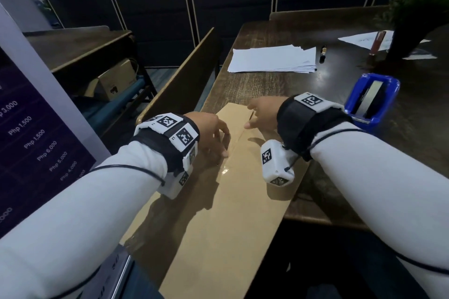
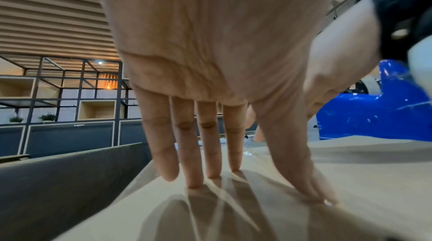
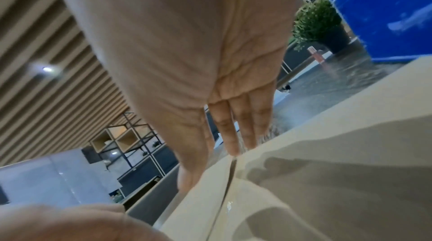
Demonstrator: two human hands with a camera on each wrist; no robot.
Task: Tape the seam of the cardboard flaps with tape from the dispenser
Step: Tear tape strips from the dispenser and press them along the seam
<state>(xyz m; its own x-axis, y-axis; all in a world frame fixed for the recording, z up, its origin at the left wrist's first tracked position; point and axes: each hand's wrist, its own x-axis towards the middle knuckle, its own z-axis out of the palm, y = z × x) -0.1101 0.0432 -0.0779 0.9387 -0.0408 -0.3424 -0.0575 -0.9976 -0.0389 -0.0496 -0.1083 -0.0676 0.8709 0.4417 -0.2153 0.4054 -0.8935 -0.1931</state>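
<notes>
A flat brown cardboard box [image 1: 218, 213] lies lengthwise on the dark table, its two flaps meeting at a seam [image 1: 239, 136] that runs away from me. Clear shiny tape [image 1: 224, 171] covers the near stretch of the seam. My left hand [image 1: 213, 136] presses straight fingers [image 2: 194, 152] on the left flap beside the seam. Farther along, my right hand [image 1: 261, 114] rests straight fingers [image 3: 231, 130] on the seam's far end [image 3: 232, 167], where a dark gap shows. The blue tape dispenser [image 1: 371, 99] stands on the table to the right of my right wrist.
A stack of white paper [image 1: 272, 59] and a black marker [image 1: 323, 53] lie beyond the box. A dark potted plant [image 1: 418, 19] and more paper sit at the far right. A wooden partition [image 1: 179, 75] edges the table on the left.
</notes>
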